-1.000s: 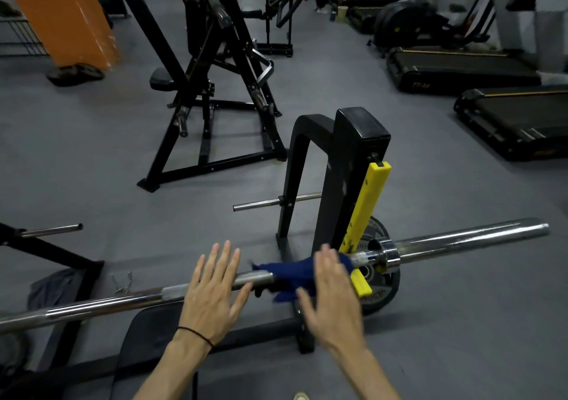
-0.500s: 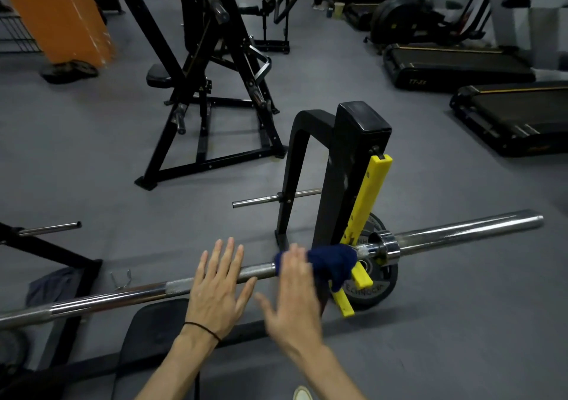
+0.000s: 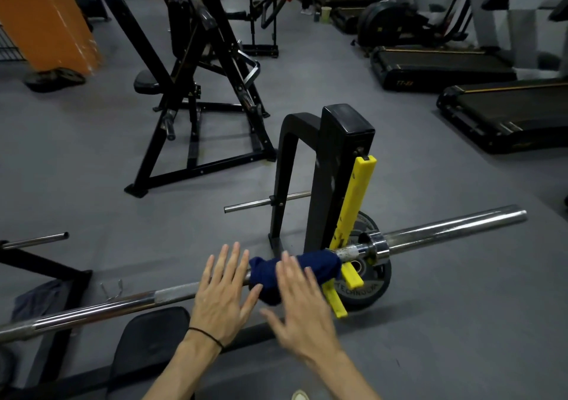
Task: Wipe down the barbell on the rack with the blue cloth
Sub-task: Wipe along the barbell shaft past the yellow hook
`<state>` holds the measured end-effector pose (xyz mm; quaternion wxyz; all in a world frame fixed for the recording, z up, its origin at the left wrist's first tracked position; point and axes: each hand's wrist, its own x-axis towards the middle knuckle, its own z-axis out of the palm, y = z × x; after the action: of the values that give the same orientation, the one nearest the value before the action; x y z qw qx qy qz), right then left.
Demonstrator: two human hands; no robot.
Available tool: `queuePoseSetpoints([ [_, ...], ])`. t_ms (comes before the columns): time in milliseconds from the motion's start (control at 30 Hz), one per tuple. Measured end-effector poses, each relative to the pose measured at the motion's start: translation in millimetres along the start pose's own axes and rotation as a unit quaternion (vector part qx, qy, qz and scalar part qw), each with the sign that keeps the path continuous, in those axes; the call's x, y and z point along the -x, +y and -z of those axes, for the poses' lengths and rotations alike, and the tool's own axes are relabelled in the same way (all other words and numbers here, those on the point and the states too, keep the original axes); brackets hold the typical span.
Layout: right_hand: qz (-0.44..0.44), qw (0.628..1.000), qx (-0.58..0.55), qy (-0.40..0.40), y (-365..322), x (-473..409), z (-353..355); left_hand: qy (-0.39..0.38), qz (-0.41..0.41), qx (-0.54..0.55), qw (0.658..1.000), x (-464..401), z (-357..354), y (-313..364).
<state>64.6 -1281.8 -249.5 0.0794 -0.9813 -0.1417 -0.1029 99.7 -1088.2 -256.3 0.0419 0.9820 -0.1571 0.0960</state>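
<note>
Lower center, our right hand (image 3: 302,316) lies flat on the blue cloth (image 3: 295,272) wrapped around the barbell (image 3: 445,230). Left hand (image 3: 222,292) just beside, fingers spread flat over the bar, gripping nothing.

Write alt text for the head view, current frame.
Two open hands work a blue cloth wrapped around a chrome barbell on a black rack: the right hand presses flat on the cloth, the left hand lies flat on the bar beside it.
</note>
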Motion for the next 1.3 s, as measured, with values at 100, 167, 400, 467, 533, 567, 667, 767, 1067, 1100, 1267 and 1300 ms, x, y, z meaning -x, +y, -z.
queuePoseSetpoints([
  [100,-0.051,0.996,0.075,0.006,77,9,12,0.002,0.004,0.005,1.0,-5,1,13],
  [167,-0.062,0.994,0.091,-0.003,100,17,15,-0.001,0.011,0.005,1.0,-5,3,18],
  [400,-0.134,0.99,0.01,0.04,94,15,11,0.008,0.036,-0.016,0.999,1,2,23],
  [467,-0.139,0.989,0.007,0.057,107,17,17,0.02,0.037,-0.024,0.999,7,-1,22],
  [533,-0.145,0.987,-0.009,0.064,123,17,22,0.033,0.043,-0.031,0.998,11,-3,23],
  [567,-0.146,0.987,-0.019,0.062,126,17,24,0.038,0.048,-0.033,0.998,11,-4,24],
  [667,-0.099,0.992,-0.044,0.063,116,20,25,0.043,0.066,-0.025,0.997,7,-9,32],
  [767,0.026,0.994,-0.065,0.079,80,19,24,0.05,0.075,-0.024,0.996,1,-12,44],
  [1067,0.025,0.999,0.024,0.013,68,-7,-3,0.06,0.05,-0.028,0.997,-9,-15,58],
  [1100,0.028,0.999,0.029,0.01,69,-7,-4,0.059,0.04,-0.027,0.997,-11,-15,58],
  [1267,0.007,1.0,0.027,0.007,68,-2,1,0.047,-0.039,-0.018,0.998,-26,-8,72],
  [1300,0.002,1.0,0.026,0.009,69,0,3,0.047,-0.053,-0.014,0.997,-31,-5,77],
])
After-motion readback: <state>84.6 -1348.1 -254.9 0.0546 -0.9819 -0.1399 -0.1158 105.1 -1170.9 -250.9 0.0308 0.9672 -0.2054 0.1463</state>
